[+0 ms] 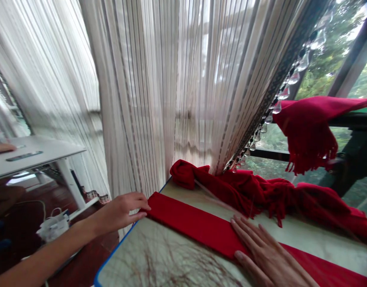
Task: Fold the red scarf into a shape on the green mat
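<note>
A red scarf (195,225), folded into a long flat strip, lies across the pale table (159,247). At the strip's far left end, my left hand (131,207) pinches the edge between thumb and fingers. My right hand (261,249) rests flat on the strip further along, fingers stretched out and pressing on the cloth. Past that hand the red strip continues towards the lower right corner, partly covered by the hand. Behind it, a crumpled red fringed scarf (261,193) is heaped along the table's back edge.
Another red fringed scarf (309,127) hangs over the dark window rail at right. Sheer striped curtains (147,95) with hanging beads fall behind the table. At left stands a white table (52,153) with another person's hand (4,148). Dark hair strands blur the lower view.
</note>
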Action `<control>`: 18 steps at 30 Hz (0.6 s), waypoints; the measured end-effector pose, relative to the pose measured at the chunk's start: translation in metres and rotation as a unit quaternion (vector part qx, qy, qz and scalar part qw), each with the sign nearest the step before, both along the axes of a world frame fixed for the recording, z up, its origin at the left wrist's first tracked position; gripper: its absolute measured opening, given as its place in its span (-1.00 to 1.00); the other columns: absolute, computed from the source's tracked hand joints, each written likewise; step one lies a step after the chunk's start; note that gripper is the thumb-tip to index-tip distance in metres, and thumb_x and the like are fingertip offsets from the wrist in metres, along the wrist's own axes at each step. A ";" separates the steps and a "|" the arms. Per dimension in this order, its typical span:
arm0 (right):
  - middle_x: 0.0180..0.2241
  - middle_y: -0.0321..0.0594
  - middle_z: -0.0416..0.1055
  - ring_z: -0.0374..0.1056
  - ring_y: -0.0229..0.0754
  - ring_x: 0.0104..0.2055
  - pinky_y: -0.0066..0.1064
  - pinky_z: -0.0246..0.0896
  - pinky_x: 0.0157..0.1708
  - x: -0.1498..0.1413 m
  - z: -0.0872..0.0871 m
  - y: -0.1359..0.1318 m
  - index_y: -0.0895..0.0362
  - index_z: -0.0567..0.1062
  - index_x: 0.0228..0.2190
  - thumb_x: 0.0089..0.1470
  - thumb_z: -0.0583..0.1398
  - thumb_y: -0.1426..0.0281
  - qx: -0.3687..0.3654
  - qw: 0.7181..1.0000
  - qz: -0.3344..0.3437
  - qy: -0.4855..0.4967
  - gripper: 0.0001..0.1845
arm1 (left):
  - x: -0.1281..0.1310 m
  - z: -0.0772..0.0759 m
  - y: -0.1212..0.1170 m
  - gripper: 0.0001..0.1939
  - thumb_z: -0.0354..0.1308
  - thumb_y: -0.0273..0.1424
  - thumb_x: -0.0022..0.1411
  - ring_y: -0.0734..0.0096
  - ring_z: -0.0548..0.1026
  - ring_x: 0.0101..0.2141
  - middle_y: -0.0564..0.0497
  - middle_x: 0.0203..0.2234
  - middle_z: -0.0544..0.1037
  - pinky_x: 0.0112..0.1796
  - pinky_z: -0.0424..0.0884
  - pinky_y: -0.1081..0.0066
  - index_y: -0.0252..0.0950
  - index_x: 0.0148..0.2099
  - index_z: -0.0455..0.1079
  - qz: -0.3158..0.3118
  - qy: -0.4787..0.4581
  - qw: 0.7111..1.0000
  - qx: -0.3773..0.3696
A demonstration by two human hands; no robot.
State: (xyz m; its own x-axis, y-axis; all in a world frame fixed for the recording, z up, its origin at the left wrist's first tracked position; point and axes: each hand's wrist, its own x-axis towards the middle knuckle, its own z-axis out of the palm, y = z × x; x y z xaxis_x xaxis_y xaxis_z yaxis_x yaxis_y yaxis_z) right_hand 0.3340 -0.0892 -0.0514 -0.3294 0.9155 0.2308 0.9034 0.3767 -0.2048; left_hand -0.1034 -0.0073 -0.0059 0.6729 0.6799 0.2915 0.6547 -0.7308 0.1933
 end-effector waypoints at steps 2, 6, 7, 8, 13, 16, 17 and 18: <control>0.37 -0.37 -0.07 -0.07 0.05 0.41 0.09 -0.01 0.37 0.000 0.000 0.000 -0.09 0.04 0.35 0.24 -0.07 -0.11 -0.028 0.999 0.001 -0.016 -0.25 | -0.002 -0.005 0.002 -0.81 0.12 -0.39 0.41 0.36 0.53 -0.09 -0.01 -0.11 0.55 -0.03 0.40 0.45 -0.14 -0.03 0.54 0.002 0.005 1.000 0.002; 0.38 -0.42 -0.10 -0.08 0.04 0.41 0.09 -0.03 0.38 0.002 -0.002 0.000 -0.17 -0.01 0.35 0.24 -0.07 -0.10 -0.038 0.999 -0.004 -0.015 -0.26 | -0.010 -0.015 0.011 -0.77 0.13 -0.38 0.41 0.33 0.54 -0.09 -0.03 -0.07 0.55 -0.04 0.43 0.43 -0.15 0.04 0.53 0.008 -0.002 1.000 0.006; 0.38 -0.44 -0.09 -0.07 0.03 0.41 0.09 -0.02 0.38 0.003 -0.003 0.000 -0.21 -0.02 0.35 0.24 -0.06 -0.10 -0.036 0.999 0.001 -0.010 -0.27 | -0.011 -0.017 0.012 -0.78 0.13 -0.37 0.41 0.33 0.54 -0.10 -0.03 -0.07 0.55 -0.04 0.44 0.43 -0.15 0.04 0.53 0.007 -0.002 1.000 0.008; 0.38 -0.45 -0.09 -0.07 0.02 0.41 0.10 -0.02 0.38 0.004 -0.003 0.000 -0.23 -0.04 0.35 0.24 -0.06 -0.08 -0.035 0.999 0.006 -0.006 -0.28 | -0.012 -0.018 0.013 -0.78 0.13 -0.37 0.41 0.32 0.55 -0.11 -0.03 -0.08 0.56 -0.05 0.45 0.43 -0.16 0.02 0.54 0.005 -0.002 1.000 0.011; 0.39 -0.41 -0.09 -0.07 0.04 0.41 0.11 -0.05 0.39 0.005 -0.003 0.000 -0.20 -0.05 0.36 0.24 -0.04 -0.08 -0.034 0.999 0.009 -0.002 -0.26 | -0.010 -0.015 0.010 -0.78 0.08 -0.43 0.43 0.37 0.55 -0.14 0.00 -0.12 0.59 -0.07 0.44 0.46 -0.17 -0.04 0.56 -0.009 0.009 0.999 0.041; 0.39 -0.38 -0.10 -0.08 0.04 0.42 0.12 -0.08 0.40 0.006 -0.001 -0.002 -0.17 -0.06 0.37 0.23 -0.04 -0.09 -0.039 0.999 0.010 -0.003 -0.23 | -0.008 -0.013 0.003 -0.77 0.06 -0.47 0.43 0.37 0.54 -0.15 -0.01 -0.16 0.60 -0.07 0.44 0.42 -0.20 -0.05 0.55 -0.020 0.027 0.996 0.078; 0.40 -0.38 -0.10 -0.08 0.03 0.42 0.12 -0.07 0.40 0.006 0.000 -0.003 -0.18 -0.09 0.38 0.23 -0.05 -0.08 -0.036 0.999 0.017 0.000 -0.23 | -0.007 -0.012 0.002 -0.77 0.06 -0.48 0.43 0.36 0.54 -0.15 -0.02 -0.17 0.60 -0.07 0.44 0.40 -0.21 -0.05 0.54 -0.023 0.033 0.995 0.092; 0.40 -0.38 -0.10 -0.07 0.02 0.42 0.12 -0.06 0.40 0.007 0.000 -0.004 -0.19 -0.12 0.38 0.24 -0.06 -0.07 -0.031 0.999 0.025 0.003 -0.23 | -0.007 -0.012 0.000 -0.78 0.06 -0.48 0.43 0.34 0.54 -0.16 -0.03 -0.17 0.61 -0.07 0.44 0.38 -0.22 -0.06 0.54 -0.025 0.037 0.994 0.104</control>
